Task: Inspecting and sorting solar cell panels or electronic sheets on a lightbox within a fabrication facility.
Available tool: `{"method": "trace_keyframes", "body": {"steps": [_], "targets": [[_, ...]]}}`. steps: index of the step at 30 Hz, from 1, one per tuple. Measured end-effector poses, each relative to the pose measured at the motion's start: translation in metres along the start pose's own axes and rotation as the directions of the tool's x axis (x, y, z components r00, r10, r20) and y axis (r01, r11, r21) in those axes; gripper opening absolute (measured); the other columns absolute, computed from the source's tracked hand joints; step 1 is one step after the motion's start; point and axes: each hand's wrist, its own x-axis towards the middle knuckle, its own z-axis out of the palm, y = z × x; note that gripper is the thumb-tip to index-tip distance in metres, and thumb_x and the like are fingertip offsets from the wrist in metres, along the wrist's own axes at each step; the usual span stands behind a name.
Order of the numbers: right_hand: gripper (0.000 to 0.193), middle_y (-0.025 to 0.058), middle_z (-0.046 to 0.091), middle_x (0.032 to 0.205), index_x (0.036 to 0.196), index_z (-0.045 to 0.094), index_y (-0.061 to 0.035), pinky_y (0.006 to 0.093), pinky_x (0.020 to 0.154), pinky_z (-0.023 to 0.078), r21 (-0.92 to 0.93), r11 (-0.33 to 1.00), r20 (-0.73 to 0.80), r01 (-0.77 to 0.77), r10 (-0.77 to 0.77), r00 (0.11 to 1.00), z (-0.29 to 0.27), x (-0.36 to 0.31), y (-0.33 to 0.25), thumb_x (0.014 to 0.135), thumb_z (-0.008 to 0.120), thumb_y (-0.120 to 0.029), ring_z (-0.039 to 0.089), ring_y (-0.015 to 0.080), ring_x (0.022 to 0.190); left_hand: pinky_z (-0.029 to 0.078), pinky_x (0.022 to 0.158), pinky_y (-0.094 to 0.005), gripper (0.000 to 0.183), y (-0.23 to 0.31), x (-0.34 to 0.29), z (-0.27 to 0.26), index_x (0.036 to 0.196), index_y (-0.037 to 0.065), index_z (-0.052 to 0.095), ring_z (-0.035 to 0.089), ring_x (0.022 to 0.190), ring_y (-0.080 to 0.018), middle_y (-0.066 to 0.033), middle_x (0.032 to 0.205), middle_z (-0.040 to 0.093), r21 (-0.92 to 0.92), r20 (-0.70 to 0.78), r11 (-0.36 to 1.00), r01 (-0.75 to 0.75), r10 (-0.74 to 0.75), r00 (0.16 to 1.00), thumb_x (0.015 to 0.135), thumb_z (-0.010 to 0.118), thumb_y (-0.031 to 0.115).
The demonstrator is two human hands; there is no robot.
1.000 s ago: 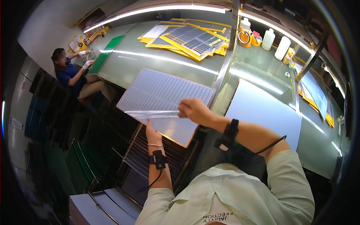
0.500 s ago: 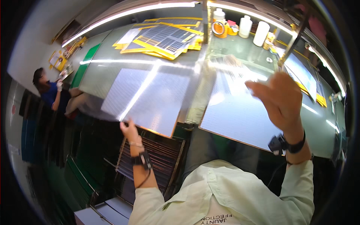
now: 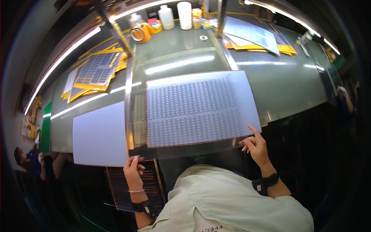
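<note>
A pale rectangular panel [image 3: 197, 110] with rows of small dark printed marks lies on the bench before me. My right hand [image 3: 256, 147] is at its near right corner. The index finger is stretched toward the panel; the thumb and other fingers are bent together beside its near edge. My left hand [image 3: 134, 169] is beside the near right corner of a plain pale panel [image 3: 99, 133], fingers curled in toward the thumb. A dark, see-through band [image 3: 193, 151] runs between my hands below the printed panel. Whether the fingers grip it is unclear.
Yellow-edged patterned sheets [image 3: 94, 71] are piled at the back left, more [image 3: 253, 36] at the back right. White bottles [image 3: 166, 17] and orange tape rolls [image 3: 141, 34] stand behind. Metal posts [image 3: 129, 96] divide the bench [image 3: 177, 50]. A slatted rack [image 3: 133, 185] sits below. A person [image 3: 33, 160] is far left.
My view has turned right. My right hand has come down from above the bench to the printed panel's near right corner. My left hand has shifted along the plain panel's near edge toward its right corner.
</note>
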Motion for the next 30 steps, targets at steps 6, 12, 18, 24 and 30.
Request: {"method": "trace_keyframes", "body": {"steps": [6,12,18,24,30], "targets": [[0.007,0.0096,0.064,0.075,0.087,0.055,0.0004,0.0191,0.053,0.046,0.173,0.962,-0.199,-0.21,0.243,0.949,-0.046,0.011,0.018,0.081,0.057,-0.002,0.058,0.01,0.06,0.039,0.043,-0.0172,0.008,-0.005,0.002,0.037,0.087,0.005,0.053,0.054,0.052,-0.0076,-0.008,0.076,0.064,-0.022,0.067,0.999,0.042,-0.04,0.997,0.088,0.057,0.012],[0.008,0.003,0.054,0.064,0.077,0.055,-0.0008,0.0238,0.056,0.042,-0.194,0.978,-0.355,-0.081,0.007,0.935,-0.053,0.033,0.04,0.077,0.063,-0.003,0.053,0.01,0.06,0.042,0.049,-0.0176,0.007,-0.001,0.006,0.064,0.092,0.003,0.054,0.056,0.057,-0.0079,-0.0073,0.076,0.063,0.215,0.092,0.945,-0.248,0.233,0.968,0.088,0.057,0.008],[0.014,0.0035,0.052,0.063,0.074,0.052,-0.001,0.026,0.057,0.041,-0.253,0.967,-0.381,-0.018,-0.082,0.921,-0.052,0.033,0.049,0.075,0.065,-0.004,0.049,0.0106,0.059,0.044,0.052,-0.0181,0.01,-0.006,0.009,0.066,0.095,0.003,0.054,0.057,0.061,-0.0084,-0.0062,0.077,0.062,0.242,0.079,0.937,-0.252,0.24,0.968,0.087,0.057,0.007],[0.014,0.0011,0.049,0.063,0.073,0.05,-0.0018,0.0232,0.052,0.038,-0.072,0.987,-0.335,-0.141,0.109,0.936,-0.054,0.033,0.047,0.078,0.062,-0.003,0.046,0.008,0.057,0.044,0.054,-0.0187,0.009,-0.009,0.009,0.065,0.093,0.003,0.055,0.056,0.062,-0.0085,-0.0043,0.079,0.061,0.217,0.069,0.944,-0.247,0.237,0.969,0.086,0.059,0.007],[0.011,0.003,0.044,0.06,0.074,0.048,-0.0032,0.0268,0.052,0.038,-0.287,0.957,-0.36,-0.044,-0.066,0.931,-0.049,0.034,0.052,0.079,0.058,-0.004,0.042,0.011,0.056,0.04,0.06,-0.021,0.005,-0.014,0.022,0.061,0.081,0.002,0.06,0.049,0.067,-0.0112,-0.0025,0.073,0.053,0.549,0.009,0.685,-0.48,0.569,0.822,0.082,0.063,0.005]]}}
